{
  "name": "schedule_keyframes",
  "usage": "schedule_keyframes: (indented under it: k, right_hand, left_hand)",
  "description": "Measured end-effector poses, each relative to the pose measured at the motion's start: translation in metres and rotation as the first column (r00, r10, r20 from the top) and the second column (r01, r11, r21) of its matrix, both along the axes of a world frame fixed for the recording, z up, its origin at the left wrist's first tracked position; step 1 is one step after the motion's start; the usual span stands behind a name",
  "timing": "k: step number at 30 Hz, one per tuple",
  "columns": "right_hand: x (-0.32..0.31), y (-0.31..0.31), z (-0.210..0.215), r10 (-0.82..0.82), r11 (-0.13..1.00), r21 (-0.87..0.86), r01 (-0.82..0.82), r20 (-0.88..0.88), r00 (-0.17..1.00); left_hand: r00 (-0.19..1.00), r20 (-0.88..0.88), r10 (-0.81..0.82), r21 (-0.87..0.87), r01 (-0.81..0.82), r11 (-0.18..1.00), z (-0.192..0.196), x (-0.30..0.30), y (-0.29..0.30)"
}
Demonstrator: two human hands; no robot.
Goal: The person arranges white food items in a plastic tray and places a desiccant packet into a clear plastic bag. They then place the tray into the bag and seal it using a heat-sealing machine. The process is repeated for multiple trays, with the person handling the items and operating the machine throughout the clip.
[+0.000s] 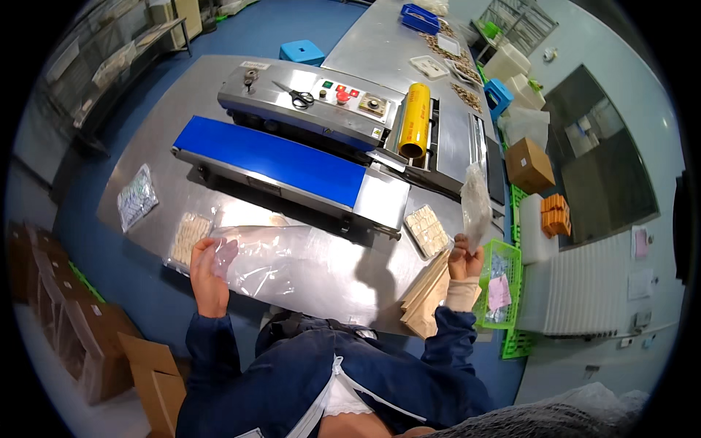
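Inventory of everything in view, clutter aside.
near table: one, silver, centre
belt machine: one, silver and blue, on table
scissors: one, black, on machine
film roll: one, yellow, right of machine
food packs: at least two, cream, on table
packet: one, whitish, on table's left
paper stack: one, brown, table's front right
baskets: several, green, right of table
boxes: several, brown, left and right
held bags: two, clear, left and right
left hand: one, bare, at left
right hand: one, bare, at right

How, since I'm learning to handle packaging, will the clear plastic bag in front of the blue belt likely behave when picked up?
The clear plastic bag is probably floppy, given its creases. It looks light: the film is see-through, showing the metal table beneath. Its glossy surface may be slippery.
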State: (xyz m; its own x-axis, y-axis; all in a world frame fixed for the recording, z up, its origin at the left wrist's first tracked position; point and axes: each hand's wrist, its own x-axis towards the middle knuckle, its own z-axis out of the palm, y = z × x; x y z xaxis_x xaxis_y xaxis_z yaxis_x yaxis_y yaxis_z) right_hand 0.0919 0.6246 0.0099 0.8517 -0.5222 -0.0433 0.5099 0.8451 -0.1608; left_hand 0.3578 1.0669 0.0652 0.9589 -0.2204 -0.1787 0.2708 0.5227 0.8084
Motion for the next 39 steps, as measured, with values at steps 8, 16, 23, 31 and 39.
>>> schedule_keyframes:
  k: [8,16,23,31,39]
  right_hand:
    - [0.032,0.077,0.051,0.242,0.946,-0.203,-0.253,-0.077,0.967]
    - [0.125,0.191,0.058,0.675,0.441,-0.407,-0.8,-0.437,0.595]
    - [0.154,0.24,0.024,0.86,0.293,-0.197,-0.936,-0.374,0.348]
    - [0.112,0.236,0.012,0.463,0.422,-0.418,-0.805,-0.663,0.588]
    - [0.07,0.236,0.027,0.344,0.55,-0.486,-0.68,-0.61,0.714]
  left_hand:
    - [0.988,0.138,0.072,0.18,-0.096,0.979,-0.035,0.015,0.003]
    - [0.954,0.297,-0.049,0.467,-0.1,0.879,-0.06,0.043,-0.028]
    - [0.975,0.221,0.037,0.513,-0.148,0.846,-0.054,0.038,-0.03]
    - [0.957,0.281,-0.072,0.26,-0.004,0.965,-0.032,0.025,-0.015]
    - [0.853,0.517,-0.071,0.102,0.021,0.995,-0.012,-0.017,-0.038]
